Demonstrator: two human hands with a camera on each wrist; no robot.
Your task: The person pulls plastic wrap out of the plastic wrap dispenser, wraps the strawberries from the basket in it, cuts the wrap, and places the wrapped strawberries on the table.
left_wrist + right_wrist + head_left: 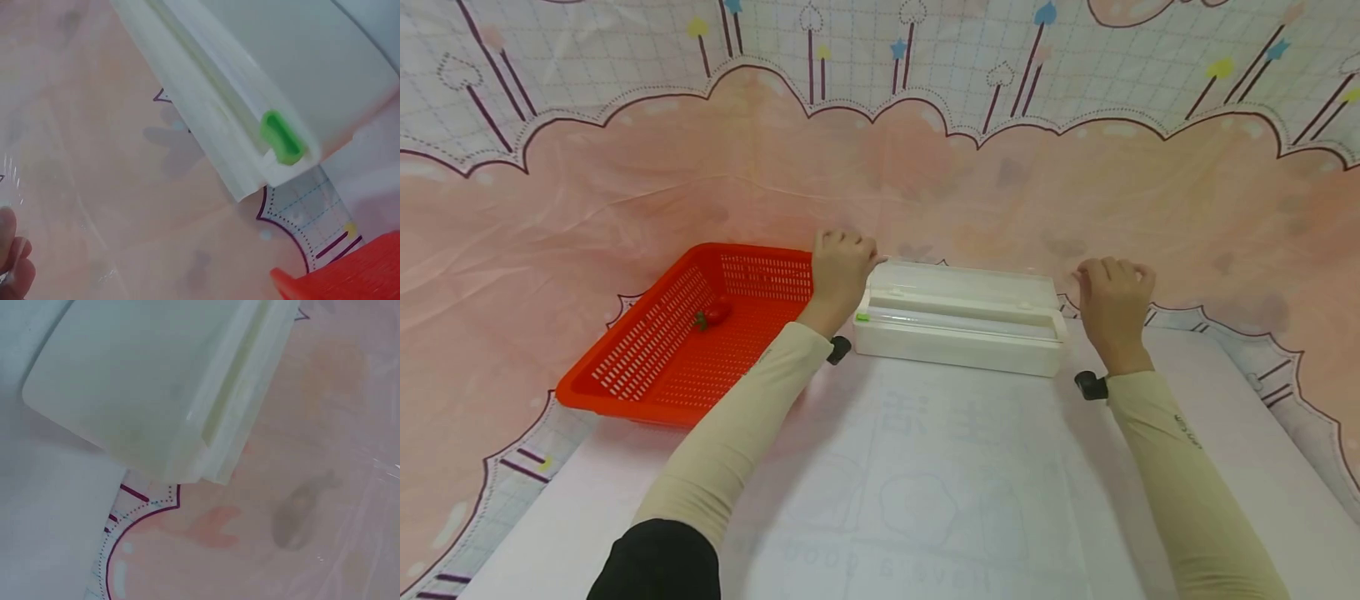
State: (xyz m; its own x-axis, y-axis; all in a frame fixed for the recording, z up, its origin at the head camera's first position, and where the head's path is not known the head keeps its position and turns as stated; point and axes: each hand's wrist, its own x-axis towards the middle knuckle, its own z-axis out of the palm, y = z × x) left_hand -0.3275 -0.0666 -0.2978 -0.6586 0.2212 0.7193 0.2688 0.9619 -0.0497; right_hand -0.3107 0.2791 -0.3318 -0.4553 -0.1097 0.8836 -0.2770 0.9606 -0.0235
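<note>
A white cling film box lies lengthwise on the table with its lid tipped back. Inside it shows a roll of film, with a green piece at its left end. Just beyond the box's left end, my left hand has its fingers curled and thumb pointing right, pinching clear cling film. My right hand, past the right end, is raised with bent fingers and pinches the film's other side. Faint shiny creases in both wrist views mark the film; its edges barely show.
An orange-red plastic basket stands at the left, partly behind my left arm, with a red tomato with a green stem in it. A white table surface with faint print lies in front. Behind hangs a pink patterned cloth.
</note>
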